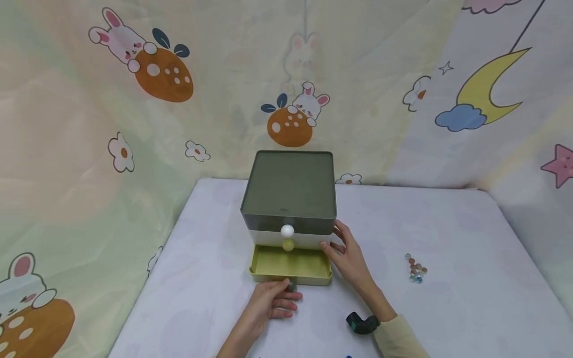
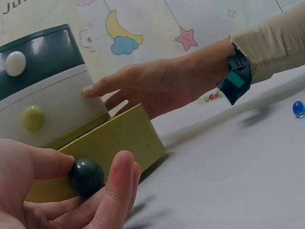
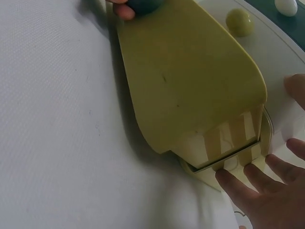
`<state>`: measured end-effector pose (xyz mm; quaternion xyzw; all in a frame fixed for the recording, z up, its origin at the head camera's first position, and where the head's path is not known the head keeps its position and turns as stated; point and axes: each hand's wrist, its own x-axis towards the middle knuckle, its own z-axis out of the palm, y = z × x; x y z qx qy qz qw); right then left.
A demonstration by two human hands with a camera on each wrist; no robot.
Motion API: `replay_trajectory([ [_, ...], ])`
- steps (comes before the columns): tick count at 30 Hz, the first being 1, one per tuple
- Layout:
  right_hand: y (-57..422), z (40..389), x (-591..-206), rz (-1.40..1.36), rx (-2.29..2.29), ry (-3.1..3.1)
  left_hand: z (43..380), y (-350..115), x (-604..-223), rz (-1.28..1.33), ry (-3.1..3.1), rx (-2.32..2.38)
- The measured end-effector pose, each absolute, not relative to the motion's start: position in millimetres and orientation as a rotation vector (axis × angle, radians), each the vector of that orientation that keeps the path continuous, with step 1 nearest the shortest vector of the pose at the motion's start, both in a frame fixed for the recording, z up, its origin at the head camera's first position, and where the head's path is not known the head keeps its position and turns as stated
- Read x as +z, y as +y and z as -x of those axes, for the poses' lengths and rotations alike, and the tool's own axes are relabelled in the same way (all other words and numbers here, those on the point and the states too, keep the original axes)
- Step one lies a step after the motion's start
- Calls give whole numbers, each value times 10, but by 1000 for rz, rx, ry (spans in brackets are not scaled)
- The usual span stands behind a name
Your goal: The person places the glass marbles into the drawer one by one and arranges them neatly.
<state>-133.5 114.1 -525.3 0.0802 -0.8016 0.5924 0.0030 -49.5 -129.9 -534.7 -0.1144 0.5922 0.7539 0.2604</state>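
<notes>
A small three-tier drawer box (image 1: 288, 184) stands on the table, dark green on top, white in the middle and yellow-green at the bottom. Its bottom drawer (image 1: 291, 271) is pulled out, with its inner floor showing. My left hand (image 1: 270, 303) pinches the dark green round knob (image 2: 86, 177) on that drawer's front between thumb and fingers. At the box's right side, my right hand (image 1: 351, 253) presses with fairly straight fingers, fingertips on the side wall and thumb on the white drawer's front (image 2: 57, 105). A white knob (image 1: 287, 230) and a yellow-green knob (image 1: 288, 244) sit above.
Several glass marbles (image 1: 416, 269) lie together on the white tabletop (image 1: 465, 238) to the right. A blue marble (image 2: 299, 109) lies apart, nearer the front. The right wrist wears a black band (image 1: 361, 323). A patterned cloth backdrop (image 1: 224, 99) hangs behind the table.
</notes>
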Motion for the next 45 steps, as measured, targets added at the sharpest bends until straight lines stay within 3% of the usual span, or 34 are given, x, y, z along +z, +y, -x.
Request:
replay_trajectory([
  [17, 1213, 1368, -5246, -294, 1904, -2508, 295, -1296, -5347, 312, 1599, 2013],
  [45, 1058, 1413, -5192, -193, 1923, -2488, 334, -1415, -5399, 298, 1600, 1998],
])
